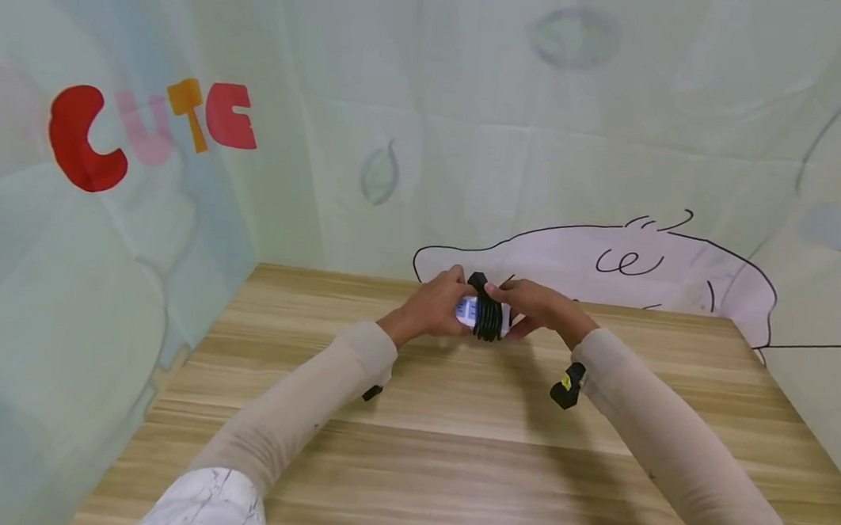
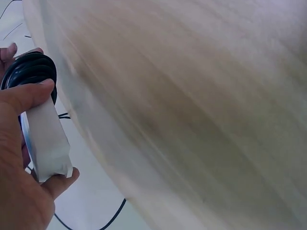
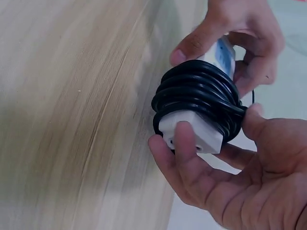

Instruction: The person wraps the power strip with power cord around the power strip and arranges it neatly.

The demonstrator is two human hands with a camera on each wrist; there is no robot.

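Note:
A white power strip (image 1: 466, 311) with blue socket faces is held up over the far part of the table. Black cord (image 1: 489, 320) is wound in several turns round its body, and a black end piece (image 1: 478, 280) sticks up above the turns. My left hand (image 1: 433, 303) grips the socket end; in the left wrist view its thumb lies along the white side by the coils. At the other end, my right hand (image 3: 240, 182) has its fingers round the white end face (image 3: 192, 128), while its thumb presses the cord where it leaves the coils.
The wood-grain table (image 1: 410, 468) reaches back to a printed cloth wall (image 1: 470, 138) just beyond the hands. More cloth hangs at both sides. Black wrist devices show under the sleeves, the right one (image 1: 567, 386) with a yellow mark.

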